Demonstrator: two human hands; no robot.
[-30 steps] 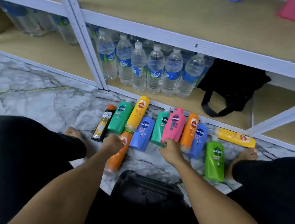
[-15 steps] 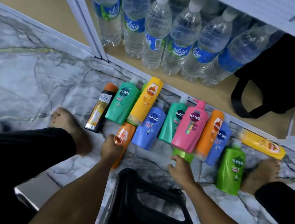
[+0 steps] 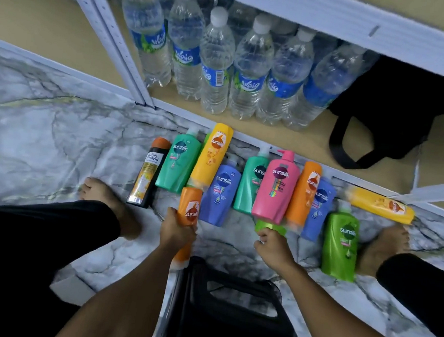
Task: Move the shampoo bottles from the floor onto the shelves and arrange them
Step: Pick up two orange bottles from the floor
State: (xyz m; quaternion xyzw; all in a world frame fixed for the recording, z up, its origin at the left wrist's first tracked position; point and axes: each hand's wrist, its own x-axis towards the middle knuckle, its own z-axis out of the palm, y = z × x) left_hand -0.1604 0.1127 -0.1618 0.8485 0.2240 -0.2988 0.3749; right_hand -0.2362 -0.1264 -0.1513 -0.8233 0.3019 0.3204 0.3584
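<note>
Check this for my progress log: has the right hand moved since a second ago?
Yes. The right hand drew back from the shelf rail, off the base of the pink bottle, and now grips the end of a green bottle.

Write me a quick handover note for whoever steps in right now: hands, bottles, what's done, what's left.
Left hand: grips the orange bottle, low over the floor.
Right hand: grips a light green bottle tucked under the pink bottle.
The other shampoo bottles lie in a row on the marble floor in front of the bottom shelf, which holds water bottles.
Done: no shampoo visibly shelved.
Left: shelve and arrange all of them.
</note>
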